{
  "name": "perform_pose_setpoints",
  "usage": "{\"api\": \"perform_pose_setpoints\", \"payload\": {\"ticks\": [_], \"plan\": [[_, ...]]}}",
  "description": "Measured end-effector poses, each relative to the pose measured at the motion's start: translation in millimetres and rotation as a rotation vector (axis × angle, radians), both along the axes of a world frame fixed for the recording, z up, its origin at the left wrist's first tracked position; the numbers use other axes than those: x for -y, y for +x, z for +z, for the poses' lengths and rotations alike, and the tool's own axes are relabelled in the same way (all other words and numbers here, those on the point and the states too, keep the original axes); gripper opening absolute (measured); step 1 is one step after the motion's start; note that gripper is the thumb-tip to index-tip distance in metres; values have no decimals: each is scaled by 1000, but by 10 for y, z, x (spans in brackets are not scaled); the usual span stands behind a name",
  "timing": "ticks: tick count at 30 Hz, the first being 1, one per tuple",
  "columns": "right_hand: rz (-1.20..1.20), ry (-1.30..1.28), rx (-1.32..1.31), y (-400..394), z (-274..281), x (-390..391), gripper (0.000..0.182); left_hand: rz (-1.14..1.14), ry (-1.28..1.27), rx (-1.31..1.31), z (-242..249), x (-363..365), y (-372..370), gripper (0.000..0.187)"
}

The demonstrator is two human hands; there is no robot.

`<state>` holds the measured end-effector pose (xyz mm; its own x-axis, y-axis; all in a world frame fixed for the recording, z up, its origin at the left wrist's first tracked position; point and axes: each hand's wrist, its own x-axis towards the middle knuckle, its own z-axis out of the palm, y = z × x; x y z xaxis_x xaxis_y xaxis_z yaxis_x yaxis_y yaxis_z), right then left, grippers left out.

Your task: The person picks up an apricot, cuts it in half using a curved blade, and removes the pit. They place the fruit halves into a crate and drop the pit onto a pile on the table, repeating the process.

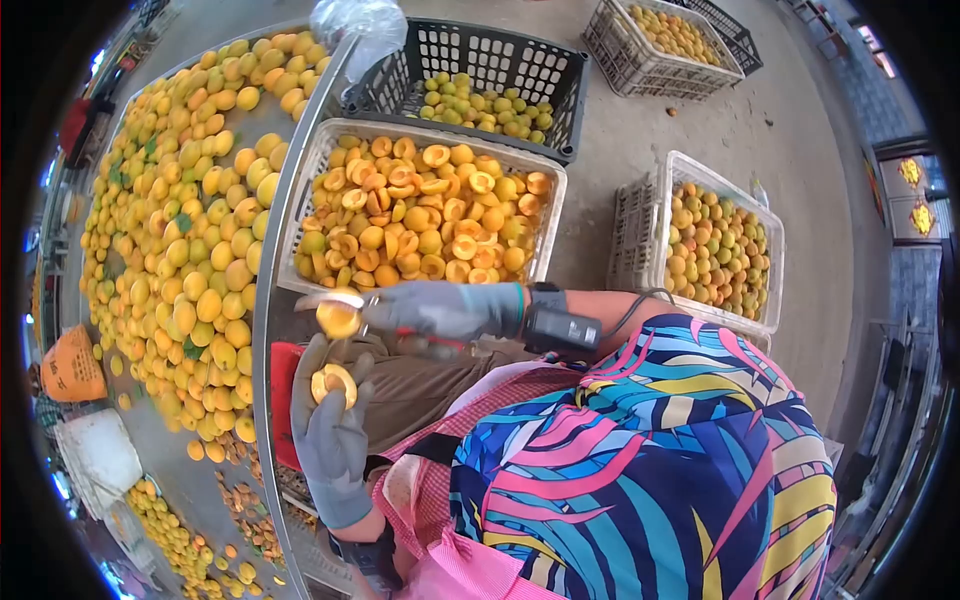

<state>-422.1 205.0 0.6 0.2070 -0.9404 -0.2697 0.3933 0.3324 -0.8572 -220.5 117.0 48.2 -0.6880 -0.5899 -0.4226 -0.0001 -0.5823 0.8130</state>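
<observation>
The tabletop (262, 330) runs along my left, heaped with whole yellow apricots (190, 230) right up to its metal edge. Beyond my hands sits a white crate of halved apricots (425, 215), cut faces up, and behind it a black crate (470, 70) with greenish fruit. To the right, on the concrete floor (640, 140), stands another white crate of whole fruit (715, 250), and a further crate (665, 35) is cut off at the top of the view. An orange basket (70, 365) lies at the far left, partly lost in the dark rim of the lens. My patterned top and pink apron hide my lap and whatever is under my arms.

Both my hands wear grey gloves. My right hand (440, 308) closes around an apricot half (338, 318) at the tabletop edge; something thin shows at the fruit, too small to make out. Just below, my left hand (330, 430) cups the other half (333, 383) in its fingers, cut face showing, the two halves near each other but apart.
</observation>
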Motion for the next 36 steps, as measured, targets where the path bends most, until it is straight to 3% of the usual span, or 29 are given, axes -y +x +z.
{"api": "perform_pose_setpoints", "payload": {"ticks": [3,5,7,9,12,17,19,20,25,31,36], "plan": [[-37,134,142,-158,-369,-231,35,-22,50,-40,-60,-21,-68,48],[-324,359,-230,-195,-600,-376,34,-12,73,-34,-79,-34,-26,44],[-488,548,-191,-420,-911,-544,30,-27,92,-82,-129,1,-42,45],[-588,550,-242,-521,-1078,-744,34,1,81,-57,-136,-38,11,45],[-597,579,-332,-684,-1176,-798,41,59,78,-44,-178,-119,39,46],[-552,596,-394,-993,-1226,-578,37,76,110,-74,-275,-98,87,45],[-547,659,-691,-996,-1217,-524,38,96,176,-117,-294,-62,167,45],[-573,664,-666,-986,-1196,-528,39,117,171,-123,-305,-83,161,45],[-643,581,-470,-650,-911,-340,27,152,205,-151,-433,-128,152,44],[-757,22,-55,-88,-121,148,26,236,210,-86,-581,-144,1,42],[-783,-260,-88,435,466,485,29,304,162,-91,-621,-205,8,42]]}}
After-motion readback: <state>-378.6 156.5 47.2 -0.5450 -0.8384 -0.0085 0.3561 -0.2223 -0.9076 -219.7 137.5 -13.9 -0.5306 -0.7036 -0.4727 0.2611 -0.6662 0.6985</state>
